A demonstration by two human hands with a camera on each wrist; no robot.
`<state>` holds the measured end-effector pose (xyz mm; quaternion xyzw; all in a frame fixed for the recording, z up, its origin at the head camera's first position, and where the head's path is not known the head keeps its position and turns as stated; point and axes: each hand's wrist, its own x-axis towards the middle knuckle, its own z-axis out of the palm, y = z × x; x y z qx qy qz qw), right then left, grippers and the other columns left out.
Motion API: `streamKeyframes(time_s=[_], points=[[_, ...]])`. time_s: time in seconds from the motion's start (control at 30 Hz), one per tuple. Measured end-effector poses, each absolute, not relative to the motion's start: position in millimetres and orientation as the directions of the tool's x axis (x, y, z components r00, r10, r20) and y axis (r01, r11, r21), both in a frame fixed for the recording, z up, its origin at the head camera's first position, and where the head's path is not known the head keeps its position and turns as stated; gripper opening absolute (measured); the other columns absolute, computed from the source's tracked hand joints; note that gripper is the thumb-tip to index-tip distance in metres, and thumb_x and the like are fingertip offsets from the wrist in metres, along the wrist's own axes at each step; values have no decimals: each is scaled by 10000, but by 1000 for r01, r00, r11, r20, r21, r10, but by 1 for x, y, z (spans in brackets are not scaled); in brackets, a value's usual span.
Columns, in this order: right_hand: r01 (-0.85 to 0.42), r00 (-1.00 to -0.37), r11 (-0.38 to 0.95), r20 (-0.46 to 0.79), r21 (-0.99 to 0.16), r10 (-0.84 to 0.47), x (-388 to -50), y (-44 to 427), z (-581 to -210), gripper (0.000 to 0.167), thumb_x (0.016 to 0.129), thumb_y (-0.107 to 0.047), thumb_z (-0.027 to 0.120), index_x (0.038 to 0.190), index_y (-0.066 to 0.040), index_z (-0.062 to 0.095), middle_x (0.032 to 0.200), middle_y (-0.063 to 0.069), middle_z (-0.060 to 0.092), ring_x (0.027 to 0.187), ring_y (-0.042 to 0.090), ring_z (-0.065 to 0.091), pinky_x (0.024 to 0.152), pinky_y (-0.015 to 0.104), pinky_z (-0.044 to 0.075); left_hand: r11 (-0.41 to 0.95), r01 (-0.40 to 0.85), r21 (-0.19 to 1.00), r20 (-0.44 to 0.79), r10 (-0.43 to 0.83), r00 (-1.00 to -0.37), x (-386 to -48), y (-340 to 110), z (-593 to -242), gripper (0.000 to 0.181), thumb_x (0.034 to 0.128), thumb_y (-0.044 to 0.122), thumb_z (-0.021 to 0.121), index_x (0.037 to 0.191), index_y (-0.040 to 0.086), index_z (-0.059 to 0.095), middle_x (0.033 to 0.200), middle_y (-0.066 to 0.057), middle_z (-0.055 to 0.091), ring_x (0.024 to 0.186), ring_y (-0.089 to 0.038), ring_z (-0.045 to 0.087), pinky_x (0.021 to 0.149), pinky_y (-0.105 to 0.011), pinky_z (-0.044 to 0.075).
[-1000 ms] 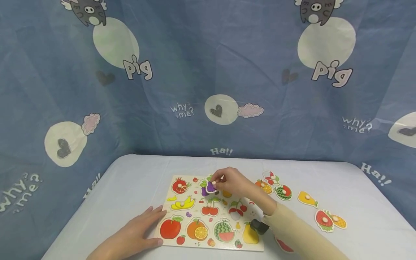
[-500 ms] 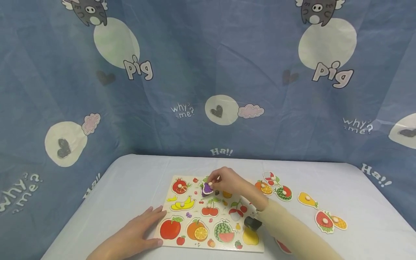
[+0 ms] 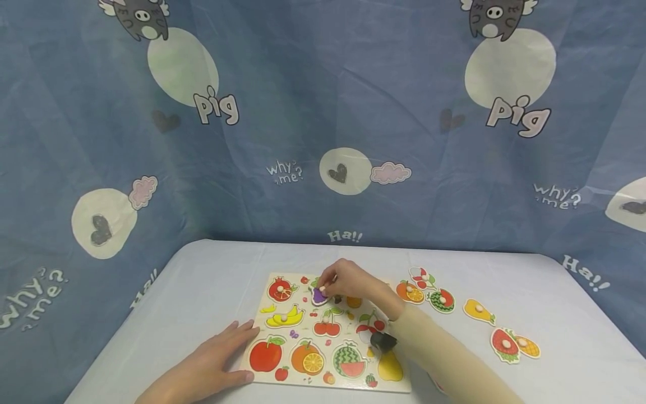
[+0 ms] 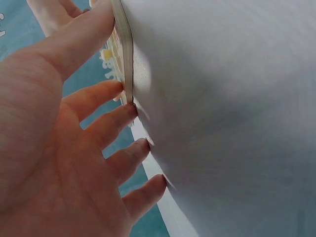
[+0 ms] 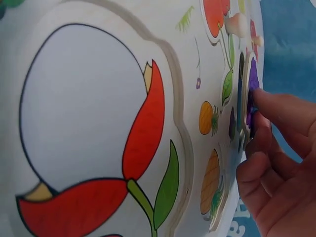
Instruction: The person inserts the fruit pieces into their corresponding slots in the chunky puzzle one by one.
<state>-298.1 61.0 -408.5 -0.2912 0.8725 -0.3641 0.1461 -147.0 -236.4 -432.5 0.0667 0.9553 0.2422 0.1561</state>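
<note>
A fruit puzzle board (image 3: 286,381) lies on the white table. My right hand (image 3: 353,282) pinches the knob of the purple grape piece (image 3: 318,296) at the board's upper middle; in the right wrist view the grape piece (image 5: 253,84) stands slightly proud of the board, thumb and finger at it. My left hand (image 3: 209,359) rests at the board's left edge, fingers spread. The left wrist view shows its thumb and fingertips against the edge of the board (image 4: 127,54). Pomegranate (image 3: 280,289), banana (image 3: 285,318) and cherry pieces (image 3: 326,327) with knobs sit in the board.
Right of the board lie loose pieces: orange (image 3: 410,292), red-and-white fruit (image 3: 421,278), watermelon (image 3: 441,301), pear (image 3: 478,311), strawberry (image 3: 505,345) and pineapple (image 3: 527,347). Another is partly hidden beneath the right sleeve (image 3: 449,359). A blue printed cloth (image 3: 282,207) hangs behind.
My right hand has moved left and slightly down with the grape piece, which now lies over the grape picture on the board. My left hand has stayed in place.
</note>
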Motion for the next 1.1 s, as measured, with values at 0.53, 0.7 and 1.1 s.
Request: streamKeyframes(time_s=[0.53,0.7,1.1], points=[[-410,-793,626,-80,-664,-604,-303,57,-417,97,871,-61,742,944,-114,775,724,-68,640,589,75,542,611,230,455,880,29,474,-282,183,-942,-147,-234,-431,842,693,482,840,1433,239,521,1530,-18,415,1437,-349,269,1058,-677,284],[-442,-778,618,-65,-650,-624,-303,59,-416,128,876,-49,733,985,-110,759,763,-58,619,666,84,555,663,241,473,873,58,484,-261,207,-943,-147,-235,-431,836,701,470,840,1430,210,526,1527,-25,419,1436,-352,271,1060,-676,281],[-448,-780,583,-22,-678,-625,-293,70,-404,192,895,-69,715,1085,-90,727,838,-60,633,774,96,619,677,262,504,872,35,489,-281,195,-940,-148,-235,-431,855,695,480,840,1440,218,513,1531,-25,413,1436,-353,267,1064,-677,274]])
